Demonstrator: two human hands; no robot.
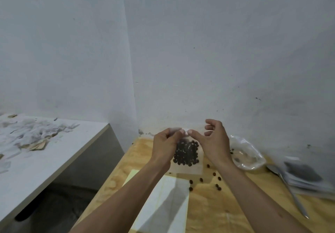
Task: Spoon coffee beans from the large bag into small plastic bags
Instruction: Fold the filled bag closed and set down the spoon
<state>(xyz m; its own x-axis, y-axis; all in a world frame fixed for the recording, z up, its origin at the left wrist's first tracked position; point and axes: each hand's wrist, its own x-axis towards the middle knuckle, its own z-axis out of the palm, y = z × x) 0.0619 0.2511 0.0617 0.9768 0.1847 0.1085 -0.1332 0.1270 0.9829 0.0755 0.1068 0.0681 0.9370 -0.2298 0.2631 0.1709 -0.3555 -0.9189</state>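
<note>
A small clear plastic bag (pixel 186 153) holding dark coffee beans hangs upright above the wooden table (pixel 217 205). My left hand (pixel 165 142) and my right hand (pixel 213 138) pinch its top edge between thumbs and forefingers, the thumbs nearly touching. The large clear bag (pixel 246 153) lies crumpled at the back right with a few beans inside. A metal spoon (pixel 290 187) lies on the table to the right. Several loose beans (pixel 216 185) are scattered under the small bag.
A stack of flat plastic bags (pixel 308 176) sits at the right edge. A white paper sheet (pixel 168 203) lies under my left forearm. A white bench (pixel 45 151) on the left carries a pile of plastic bags (pixel 30 131). Walls stand close behind.
</note>
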